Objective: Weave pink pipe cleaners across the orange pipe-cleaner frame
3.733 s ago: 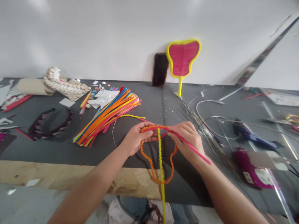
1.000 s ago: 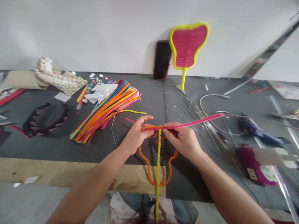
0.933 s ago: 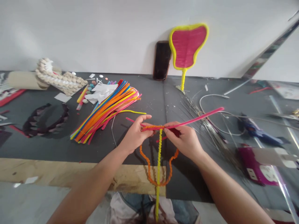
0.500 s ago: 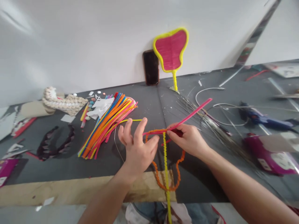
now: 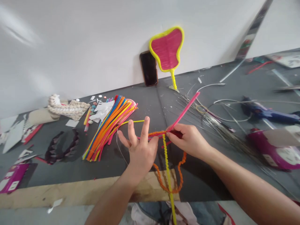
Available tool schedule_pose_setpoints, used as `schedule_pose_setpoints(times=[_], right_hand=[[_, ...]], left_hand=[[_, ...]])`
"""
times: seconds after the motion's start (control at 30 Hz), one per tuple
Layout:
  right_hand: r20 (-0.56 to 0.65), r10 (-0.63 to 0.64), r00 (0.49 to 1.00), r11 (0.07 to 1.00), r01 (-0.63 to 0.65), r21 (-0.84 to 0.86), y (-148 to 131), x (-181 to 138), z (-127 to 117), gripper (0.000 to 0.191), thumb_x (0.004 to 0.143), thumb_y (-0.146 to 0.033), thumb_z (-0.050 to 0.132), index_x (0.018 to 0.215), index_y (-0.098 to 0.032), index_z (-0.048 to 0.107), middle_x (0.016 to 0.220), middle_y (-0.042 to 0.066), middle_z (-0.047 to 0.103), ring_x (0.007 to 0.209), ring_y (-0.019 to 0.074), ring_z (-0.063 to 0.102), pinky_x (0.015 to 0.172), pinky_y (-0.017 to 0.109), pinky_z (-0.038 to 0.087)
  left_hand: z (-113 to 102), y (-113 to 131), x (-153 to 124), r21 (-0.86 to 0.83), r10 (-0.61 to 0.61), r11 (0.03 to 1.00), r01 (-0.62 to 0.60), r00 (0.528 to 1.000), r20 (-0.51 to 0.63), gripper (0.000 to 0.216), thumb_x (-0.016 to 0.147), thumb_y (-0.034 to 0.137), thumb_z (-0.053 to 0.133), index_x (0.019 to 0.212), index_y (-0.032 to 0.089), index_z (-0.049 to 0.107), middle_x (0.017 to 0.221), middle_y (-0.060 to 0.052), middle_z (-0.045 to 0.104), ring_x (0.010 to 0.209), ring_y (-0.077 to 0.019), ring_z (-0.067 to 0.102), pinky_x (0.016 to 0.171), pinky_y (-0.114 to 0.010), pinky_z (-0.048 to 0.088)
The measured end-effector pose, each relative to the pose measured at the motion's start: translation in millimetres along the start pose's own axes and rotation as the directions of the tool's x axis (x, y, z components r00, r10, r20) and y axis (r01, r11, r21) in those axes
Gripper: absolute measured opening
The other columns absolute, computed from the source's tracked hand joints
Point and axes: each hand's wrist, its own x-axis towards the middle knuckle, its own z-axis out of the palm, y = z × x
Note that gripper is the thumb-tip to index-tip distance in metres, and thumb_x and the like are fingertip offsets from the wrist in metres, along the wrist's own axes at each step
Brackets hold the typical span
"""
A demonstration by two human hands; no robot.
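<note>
On the left of the dark counter point(image 5: 79, 175): one purple box point(image 5: 14, 178), near edge; one black headband point(image 5: 51, 154), beyond it to the right. Left of centre: one bundle of coloured pipe cleaners point(image 5: 110, 128), lying flat. Next right: left hand point(image 5: 140, 153), back uppermost, fingers spread wide, thumb near the top edge of the frame; no firm grip shows. Centre: orange frame point(image 5: 181, 178), twisted, raised at the near side; outline apparently complete, partly hidden by the hands, interior unfilled. Yellow strip point(image 5: 166, 156), running down its middle and on past its lower edge; judged set in place. Centre, far: one paddle-shaped piece point(image 5: 167, 51), red panel, yellow rim, upright before a phone point(image 5: 148, 67); looks finished. Right of centre: right hand point(image 5: 191, 140), thumb and fingertip pinching the pink strip point(image 5: 184, 113) at the frame's top edge; long end loose, pointing far right, so judged not yet fully secured. Right: wire bundle point(image 5: 208, 117); blue glue gun point(image 5: 269, 113).
</note>
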Motion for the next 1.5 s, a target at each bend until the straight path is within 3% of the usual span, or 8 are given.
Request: schedule_pose_setpoints(times=[0.23,0.53,0.67,0.8,0.97,1.17,1.33,1.5], right_hand=[[-0.015,-0.021,1.000,1.000,0.021,0.005,1.7,0.7,0.5,0.015,0.082,-0.022,0.053,0.070,-0.019,0.062,0.063,-0.003,0.062,0.053,0.0089,0.048,0.053,0.021,0.035],[-0.029,0.080,0.996,0.989,-0.075,0.125,6.2,0.2,3.4,0.010,0.080,-0.023,0.058,0.081,-0.020,0.067,0.057,-0.006,0.060,0.049,0.0079,0.046,0.050,0.019,0.037],[-0.058,0.039,0.998,0.996,-0.035,0.078,6.2,0.1,5.1,0.012,0.080,-0.021,0.057,0.080,-0.020,0.069,0.056,-0.005,0.061,0.049,0.0082,0.049,0.051,0.019,0.037],[-0.068,-0.010,0.998,0.998,0.014,0.054,4.8,0.1,5.9,0.012,0.080,-0.020,0.056,0.080,-0.020,0.069,0.062,-0.004,0.065,0.052,0.0087,0.053,0.054,0.019,0.039],[-0.060,-0.049,0.997,0.998,0.051,0.027,5.6,-0.2,5.1,0.012,0.082,-0.021,0.055,0.080,-0.020,0.067,0.067,-0.003,0.067,0.055,0.0098,0.057,0.055,0.020,0.040],[-0.052,-0.165,0.985,0.983,0.160,-0.086,10.1,-1.2,3.0,0.018,0.085,-0.020,0.049,0.077,-0.019,0.065,0.074,0.003,0.069,0.062,0.0117,0.058,0.059,0.021,0.042],[-0.037,-0.148,0.988,0.981,0.142,-0.130,11.0,-1.4,0.8,0.017,0.084,-0.019,0.049,0.078,-0.019,0.064,0.072,0.002,0.067,0.058,0.0103,0.055,0.056,0.020,0.039],[-0.025,-0.157,0.987,0.981,0.153,-0.116,9.6,-2.2,-0.5,0.017,0.084,-0.019,0.048,0.080,-0.019,0.064,0.075,0.002,0.068,0.061,0.0109,0.058,0.059,0.021,0.040]], left_hand=[[1.6,2.9,-0.5,-0.029,0.038,0.999,-0.036,0.997,0.065,0.011,0.082,0.021,0.059,0.072,0.018,0.062,0.146,-0.011,0.048,0.145,-0.0416,0.017,0.110,-0.068,0.008],[-6.0,-14.4,7.3,-0.084,0.098,0.992,-0.090,0.990,0.097,0.009,0.089,0.017,0.056,0.083,0.019,0.062,0.114,-0.007,0.069,0.114,-0.0275,0.056,0.104,-0.053,0.028],[-8.7,-20.6,7.2,-0.121,0.083,0.991,-0.061,0.979,0.184,0.012,0.089,0.025,0.058,0.081,0.018,0.062,0.103,-0.010,0.067,0.098,-0.0253,0.056,0.090,-0.046,0.039],[-16.5,-30.0,9.3,-0.289,0.057,0.956,0.040,0.946,0.318,0.022,0.087,0.032,0.062,0.070,0.018,0.058,0.122,-0.010,0.060,0.115,-0.0286,0.050,0.096,-0.049,0.040],[-19.3,-43.0,11.2,-0.492,0.127,0.860,0.137,0.875,0.466,0.008,0.083,0.021,0.064,0.076,0.021,0.060,0.135,-0.005,0.054,0.129,-0.0249,0.043,0.105,-0.046,0.039],[-5.8,-30.2,8.0,-0.305,0.111,0.952,-0.037,0.967,0.229,0.009,0.087,0.016,0.058,0.087,0.021,0.065,0.121,-0.008,0.063,0.117,-0.0252,0.051,0.100,-0.048,0.038],[-10.8,-16.4,8.4,-0.039,0.177,0.983,-0.178,0.984,-0.030,0.012,0.082,0.012,0.063,0.082,0.024,0.067,0.091,-0.004,0.067,0.092,-0.0211,0.051,0.094,-0.044,0.034],[-13.8,-12.4,9.3,-0.076,0.186,0.980,-0.185,0.982,0.013,0.015,0.085,0.009,0.059,0.084,0.023,0.063,0.068,0.003,0.066,0.082,-0.0176,0.053,0.088,-0.042,0.029]])
